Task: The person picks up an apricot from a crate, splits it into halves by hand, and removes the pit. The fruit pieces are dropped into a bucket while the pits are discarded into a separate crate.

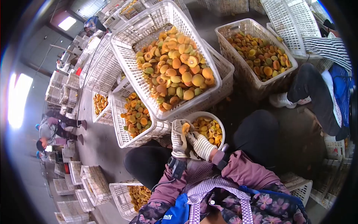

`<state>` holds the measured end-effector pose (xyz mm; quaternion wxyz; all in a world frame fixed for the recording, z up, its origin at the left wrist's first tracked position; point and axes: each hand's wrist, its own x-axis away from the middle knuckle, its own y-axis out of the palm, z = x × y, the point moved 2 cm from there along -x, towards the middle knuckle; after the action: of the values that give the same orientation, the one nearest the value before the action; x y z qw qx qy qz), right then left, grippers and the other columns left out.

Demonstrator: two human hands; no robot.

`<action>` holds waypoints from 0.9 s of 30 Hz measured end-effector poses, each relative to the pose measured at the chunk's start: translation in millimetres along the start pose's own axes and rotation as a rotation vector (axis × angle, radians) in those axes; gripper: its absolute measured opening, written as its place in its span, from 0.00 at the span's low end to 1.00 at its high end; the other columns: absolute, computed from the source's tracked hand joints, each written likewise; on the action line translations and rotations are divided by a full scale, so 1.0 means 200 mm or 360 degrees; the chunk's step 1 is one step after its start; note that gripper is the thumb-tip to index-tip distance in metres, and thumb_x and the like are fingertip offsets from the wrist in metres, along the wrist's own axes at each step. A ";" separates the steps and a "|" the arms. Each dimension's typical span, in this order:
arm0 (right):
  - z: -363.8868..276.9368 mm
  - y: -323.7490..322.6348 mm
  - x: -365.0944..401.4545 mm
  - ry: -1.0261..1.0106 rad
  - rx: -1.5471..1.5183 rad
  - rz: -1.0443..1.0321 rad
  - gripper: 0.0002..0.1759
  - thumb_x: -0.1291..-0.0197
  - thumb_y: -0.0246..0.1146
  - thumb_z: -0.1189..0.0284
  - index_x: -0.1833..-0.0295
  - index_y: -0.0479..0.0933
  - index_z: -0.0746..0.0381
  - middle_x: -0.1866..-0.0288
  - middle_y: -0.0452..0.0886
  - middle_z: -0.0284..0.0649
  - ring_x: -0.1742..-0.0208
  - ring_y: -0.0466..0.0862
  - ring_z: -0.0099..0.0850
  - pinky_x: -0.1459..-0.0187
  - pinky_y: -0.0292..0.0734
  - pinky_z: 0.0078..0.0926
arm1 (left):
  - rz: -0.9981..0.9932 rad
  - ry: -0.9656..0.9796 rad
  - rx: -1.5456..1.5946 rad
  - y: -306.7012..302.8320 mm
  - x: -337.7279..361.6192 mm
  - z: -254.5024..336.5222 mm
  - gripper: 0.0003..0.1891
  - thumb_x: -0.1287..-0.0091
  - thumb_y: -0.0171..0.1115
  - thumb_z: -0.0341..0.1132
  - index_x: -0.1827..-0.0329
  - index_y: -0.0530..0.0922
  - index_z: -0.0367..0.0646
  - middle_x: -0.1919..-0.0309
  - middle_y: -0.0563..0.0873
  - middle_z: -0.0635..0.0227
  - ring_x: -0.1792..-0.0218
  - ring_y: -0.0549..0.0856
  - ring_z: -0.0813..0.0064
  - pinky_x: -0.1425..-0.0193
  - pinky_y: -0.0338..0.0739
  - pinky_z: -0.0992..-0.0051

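Note:
Both my hands wear pale striped work gloves and meet just left of a white round bucket (222, 128) of cut yellow-orange fruit (209, 128). My left hand (179, 139) is closed on a piece of orange fruit (185, 128) near its fingertips. Against that hand rests my right hand (201, 145), its fingers bent toward the fruit; whatever lies between them is too small to make out. Right above the bucket, a large white crate (166, 116) tilts toward me, heaped with orange, yellow and greenish fruit (175, 67).
Fruit-filled crates stand at the upper right (257, 84), left (121, 140) and lower left (119, 198). A seated person's leg (313, 89) is at the right. Two or more people stand at the far left, near stacks of crates (93, 183).

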<state>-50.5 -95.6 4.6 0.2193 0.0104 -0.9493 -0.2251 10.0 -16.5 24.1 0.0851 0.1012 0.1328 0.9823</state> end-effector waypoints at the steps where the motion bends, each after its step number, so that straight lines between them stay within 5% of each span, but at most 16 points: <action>1: 0.09 -0.01 -0.06 0.0079 -0.0237 -0.0072 0.22 0.34 0.51 0.55 0.44 0.68 0.59 0.62 0.75 0.36 0.67 0.73 0.30 0.70 0.75 0.26 | -0.0074 0.0703 -0.0867 0.03 0.04 0.03 0.13 0.28 0.46 0.42 0.59 0.71 0.41 0.65 0.78 0.65 0.62 0.77 0.73 0.56 0.72 0.75; 4: 0.07 -0.01 -0.02 0.0078 -0.0168 -0.0132 0.21 0.34 0.50 0.54 0.45 0.69 0.58 0.59 0.75 0.39 0.64 0.74 0.32 0.70 0.76 0.27 | 0.0092 0.0271 -0.0068 0.07 0.04 0.05 0.13 0.30 0.49 0.44 0.62 0.71 0.42 0.71 0.77 0.66 0.70 0.76 0.75 0.62 0.72 0.76; 8: 0.08 0.03 0.00 0.0317 -0.0343 -0.0287 0.16 0.35 0.51 0.54 0.58 0.75 0.54 0.87 0.67 0.28 0.93 0.62 0.22 0.90 0.55 0.21 | -0.0248 0.0222 0.0008 -0.03 0.01 0.07 0.18 0.31 0.49 0.46 0.71 0.72 0.41 0.74 0.77 0.67 0.77 0.75 0.78 0.71 0.69 0.80; 13: -0.10 0.02 0.16 0.0496 -0.0061 -0.0174 0.15 0.35 0.53 0.58 0.58 0.75 0.58 0.80 0.73 0.33 0.82 0.72 0.26 0.81 0.66 0.22 | -0.0020 0.0045 -0.0175 -0.06 -0.02 -0.05 0.09 0.32 0.51 0.35 0.68 0.73 0.41 0.77 0.77 0.69 0.76 0.75 0.79 0.72 0.70 0.80; 15: 0.00 -0.04 0.14 -0.0419 0.1992 -0.0182 0.15 0.38 0.49 0.68 0.48 0.74 0.59 0.62 0.75 0.46 0.61 0.74 0.33 0.59 0.69 0.28 | 0.0278 0.0040 0.0265 -0.01 0.01 -0.09 0.03 0.32 0.50 0.29 0.62 0.73 0.41 0.68 0.78 0.68 0.70 0.76 0.76 0.65 0.74 0.79; 16: 0.09 -0.01 0.08 -0.1038 0.2970 -0.0194 0.19 0.40 0.48 0.74 0.44 0.74 0.60 0.53 0.77 0.52 0.50 0.74 0.37 0.48 0.70 0.31 | -0.0361 0.0321 -0.0240 -0.09 -0.04 -0.14 0.06 0.32 0.51 0.30 0.55 0.72 0.40 0.61 0.78 0.66 0.60 0.78 0.73 0.53 0.77 0.76; 17: 0.26 -0.06 -0.05 -0.0756 0.2165 -0.0146 0.17 0.42 0.47 0.78 0.48 0.73 0.67 0.52 0.76 0.50 0.52 0.75 0.43 0.48 0.69 0.38 | -0.0375 0.0053 -0.0026 -0.07 -0.01 -0.10 0.12 0.33 0.45 0.27 0.49 0.72 0.38 0.56 0.77 0.61 0.54 0.76 0.69 0.41 0.71 0.70; 18: 0.07 -0.05 0.07 -0.0558 0.1857 -0.0077 0.17 0.32 0.43 0.71 0.43 0.72 0.61 0.52 0.78 0.46 0.55 0.76 0.34 0.53 0.73 0.32 | -0.0322 0.0445 -0.0542 -0.14 -0.04 -0.22 0.12 0.33 0.49 0.27 0.48 0.71 0.37 0.55 0.78 0.60 0.54 0.78 0.70 0.47 0.75 0.73; 19: 0.55 -0.20 -0.17 -0.0713 0.0601 0.0018 0.17 0.29 0.44 0.62 0.47 0.74 0.56 0.59 0.79 0.39 0.66 0.78 0.28 0.67 0.75 0.25 | -0.0258 -0.0036 -0.0072 -0.17 -0.08 -0.23 0.13 0.32 0.50 0.28 0.46 0.70 0.36 0.52 0.77 0.60 0.52 0.77 0.70 0.47 0.76 0.71; 20: 0.32 -0.17 -0.08 -0.0266 0.0410 -0.0225 0.19 0.31 0.46 0.54 0.48 0.74 0.53 0.65 0.78 0.33 0.76 0.75 0.22 0.78 0.70 0.17 | -0.0542 0.0057 0.0792 -0.26 -0.12 -0.39 0.15 0.33 0.52 0.28 0.43 0.69 0.35 0.48 0.76 0.59 0.50 0.78 0.68 0.45 0.75 0.70; 22: 0.10 -0.15 0.06 0.0637 -0.0736 -0.0757 0.18 0.31 0.46 0.54 0.49 0.75 0.51 0.67 0.78 0.30 0.82 0.72 0.19 0.85 0.65 0.15 | -0.0672 0.0617 -0.0663 -0.21 -0.06 -0.15 0.20 0.38 0.48 0.24 0.40 0.67 0.35 0.46 0.75 0.58 0.45 0.75 0.68 0.42 0.72 0.71; 23: 0.15 -0.17 0.04 0.0480 -0.0365 -0.0471 0.19 0.32 0.48 0.53 0.46 0.73 0.52 0.64 0.78 0.31 0.78 0.73 0.19 0.81 0.68 0.15 | -0.0702 0.0802 -0.0869 -0.18 -0.03 -0.10 0.26 0.44 0.48 0.25 0.39 0.65 0.36 0.43 0.74 0.61 0.40 0.72 0.69 0.36 0.66 0.71; 24: 0.13 -0.15 0.03 0.0284 0.0011 -0.0169 0.21 0.33 0.49 0.53 0.44 0.72 0.54 0.61 0.78 0.33 0.74 0.75 0.20 0.77 0.71 0.15 | -0.0660 0.0079 -0.0138 -0.15 -0.03 -0.10 0.28 0.44 0.51 0.28 0.37 0.63 0.37 0.42 0.73 0.64 0.38 0.69 0.68 0.31 0.58 0.74; 25: 0.10 -0.11 0.07 -0.0268 0.0364 -0.0026 0.24 0.34 0.54 0.58 0.40 0.67 0.63 0.57 0.77 0.35 0.64 0.75 0.20 0.64 0.72 0.17 | -0.0610 0.0406 -0.0400 -0.09 0.02 -0.05 0.27 0.41 0.50 0.28 0.36 0.62 0.37 0.42 0.72 0.65 0.39 0.69 0.67 0.31 0.58 0.75; 26: 0.25 -0.20 -0.05 -0.0353 0.0154 -0.0066 0.26 0.34 0.54 0.60 0.37 0.63 0.63 0.49 0.75 0.37 0.55 0.76 0.24 0.55 0.73 0.20 | -0.0559 0.0722 -0.0665 -0.05 0.06 -0.03 0.26 0.38 0.49 0.29 0.35 0.61 0.37 0.41 0.72 0.65 0.39 0.70 0.67 0.31 0.57 0.77; 27: 0.24 -0.19 -0.04 -0.0254 -0.0111 -0.0214 0.26 0.34 0.53 0.60 0.36 0.63 0.64 0.46 0.74 0.38 0.51 0.74 0.25 0.51 0.72 0.21 | -0.0458 0.0271 -0.0208 -0.03 0.03 -0.09 0.23 0.35 0.47 0.29 0.36 0.61 0.36 0.42 0.72 0.66 0.39 0.70 0.68 0.32 0.60 0.77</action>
<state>-66.0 -109.2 -53.5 0.1275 0.0486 -0.9525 -0.2723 1.3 -14.7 6.3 0.2196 -0.0081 0.0884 0.9715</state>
